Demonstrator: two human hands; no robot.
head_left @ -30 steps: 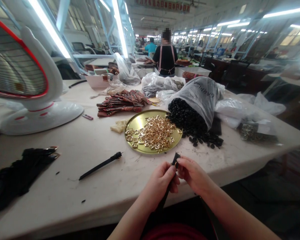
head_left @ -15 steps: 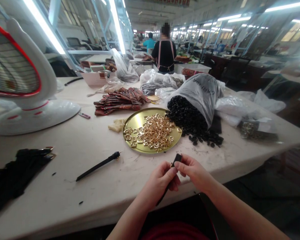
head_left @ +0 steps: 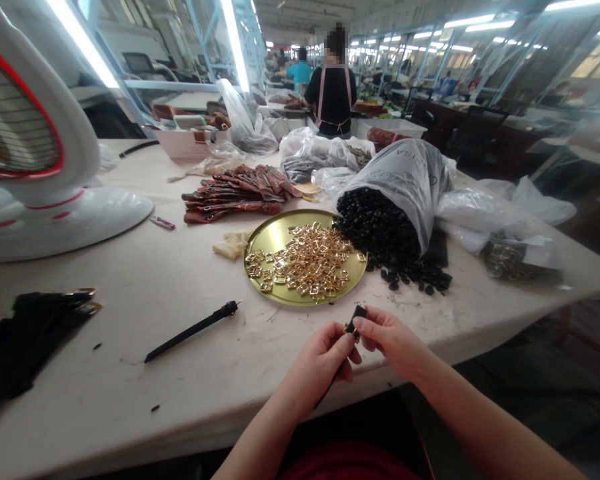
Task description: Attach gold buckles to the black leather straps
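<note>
Between my two hands is a black strap (head_left: 359, 312) with a small gold buckle near its upper end. My left hand (head_left: 325, 353) is closed around the strap below the buckle, and the strap's tail hangs under that hand. The fingers of my right hand (head_left: 387, 337) pinch the upper end beside the buckle. Just beyond my hands lies a round gold tray (head_left: 260, 233) bearing a heap of gold buckles (head_left: 313, 260). Another black strap (head_left: 190, 331) with a buckle at one end rests on the table to the left.
A white fan (head_left: 60, 220) stands at the left, with a bundle of black straps (head_left: 20, 347) before it. Small black pieces (head_left: 380, 227) spill from a plastic bag (head_left: 405, 167) at the right. Folded reddish-brown pieces (head_left: 240, 193) lie behind the tray. A person (head_left: 333, 97) stands farther back.
My right hand has shifted slightly at the strap's end, and more of the gold buckle shows between my hands. The camera view has moved a little.
</note>
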